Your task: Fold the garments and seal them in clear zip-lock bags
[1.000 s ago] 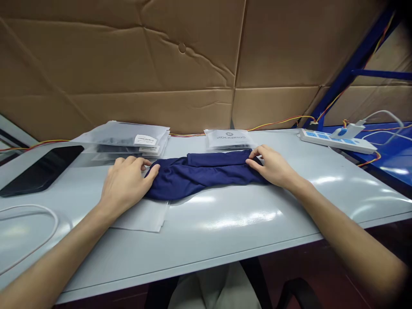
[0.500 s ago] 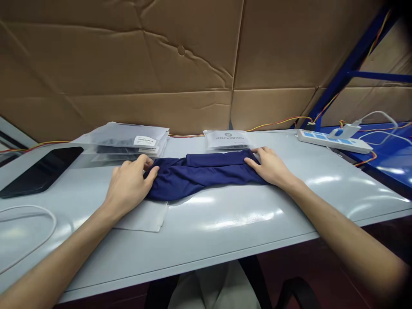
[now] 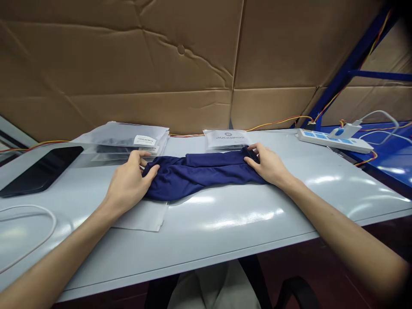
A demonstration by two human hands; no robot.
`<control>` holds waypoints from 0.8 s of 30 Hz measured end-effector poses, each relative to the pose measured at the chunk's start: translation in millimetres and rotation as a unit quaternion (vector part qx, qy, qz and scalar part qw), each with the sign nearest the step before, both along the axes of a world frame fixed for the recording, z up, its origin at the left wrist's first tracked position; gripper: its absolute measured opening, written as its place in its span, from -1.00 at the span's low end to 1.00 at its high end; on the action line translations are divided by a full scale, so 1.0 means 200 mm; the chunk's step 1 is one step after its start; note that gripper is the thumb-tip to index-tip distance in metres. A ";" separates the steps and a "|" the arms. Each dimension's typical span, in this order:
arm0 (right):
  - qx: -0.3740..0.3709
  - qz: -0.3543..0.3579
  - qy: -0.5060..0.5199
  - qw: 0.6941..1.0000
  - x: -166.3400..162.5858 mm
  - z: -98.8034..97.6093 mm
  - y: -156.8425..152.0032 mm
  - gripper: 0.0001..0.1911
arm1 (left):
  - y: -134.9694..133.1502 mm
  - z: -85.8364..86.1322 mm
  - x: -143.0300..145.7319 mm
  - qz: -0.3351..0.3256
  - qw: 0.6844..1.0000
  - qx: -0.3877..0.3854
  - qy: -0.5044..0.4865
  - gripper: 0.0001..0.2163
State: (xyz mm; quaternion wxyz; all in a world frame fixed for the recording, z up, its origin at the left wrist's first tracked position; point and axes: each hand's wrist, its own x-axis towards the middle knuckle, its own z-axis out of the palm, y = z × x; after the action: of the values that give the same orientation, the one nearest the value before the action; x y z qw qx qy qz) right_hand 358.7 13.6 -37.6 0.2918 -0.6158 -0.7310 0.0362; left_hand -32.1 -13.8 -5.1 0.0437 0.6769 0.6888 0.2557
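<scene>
A folded length of navy stretch fabric [image 3: 199, 176] lies crosswise on the grey table, in loose wrinkles. My left hand [image 3: 128, 184] holds its left end, with the thumb on top and the fingers spread towards the back. My right hand [image 3: 267, 165] grips its right end, fingertips curled over the upper fold. Under the fabric's left end and my left wrist lies a flat translucent plastic bag [image 3: 141, 216].
Behind the fabric are a stack of frosted plastic packets [image 3: 122, 139] and a ROCKBROS packet [image 3: 227, 138]. A black phone [image 3: 38, 171] and white cable [image 3: 28, 231] lie left on the table [image 3: 225, 227]. A power strip [image 3: 334, 140] sits right; cardboard stands behind.
My left hand's fingers have lifted and spread towards the back of the fabric's end. My right fingertips have curled further over the upper fold. The fabric has barely shifted.
</scene>
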 end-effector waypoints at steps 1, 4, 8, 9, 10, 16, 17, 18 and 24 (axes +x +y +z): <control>0.002 -0.002 -0.001 1.000 0.00 0.00 0.00 -0.64 | 0.00 0.01 0.00 0.000 1.000 0.004 -0.008 -0.57; 0.000 -0.005 -0.009 1.000 -0.01 0.01 -0.01 -0.66 | -0.01 0.05 0.02 0.014 0.999 0.002 -0.045 -0.57; 0.003 0.006 -0.020 1.000 -0.01 0.02 -0.01 -0.67 | 0.00 0.14 0.08 0.006 0.992 -0.017 -0.125 -0.56; 0.005 0.011 -0.021 1.000 -0.01 0.03 -0.01 -0.66 | 0.00 0.17 0.11 0.000 0.990 -0.019 -0.140 -0.57; 0.007 0.015 -0.020 1.000 -0.01 0.03 -0.01 -0.66 | 0.00 0.20 0.15 0.002 0.989 -0.016 -0.145 -0.57; 0.002 0.017 -0.007 1.000 -0.01 0.04 -0.02 -0.64 | 0.04 0.33 0.45 -0.069 0.990 0.005 -0.119 -0.61; 0.002 0.013 -0.002 1.000 -0.01 0.04 -0.02 -0.63 | 0.06 0.33 0.50 -0.090 0.990 0.013 -0.108 -0.62; 0.001 0.010 0.003 1.000 -0.02 0.04 -0.03 -0.63 | 0.07 0.32 0.55 -0.110 0.989 0.017 -0.097 -0.65; -0.007 0.007 0.030 1.000 -0.01 0.05 -0.02 -0.57 | 0.11 0.21 0.76 -0.212 0.973 -0.071 -0.053 -0.69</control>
State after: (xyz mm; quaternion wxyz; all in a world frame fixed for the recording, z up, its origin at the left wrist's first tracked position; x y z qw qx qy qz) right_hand 357.4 9.4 -28.3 0.3090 -0.6110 -0.7262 0.0618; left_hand 119.9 8.5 37.5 0.1816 0.7883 0.5423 0.2267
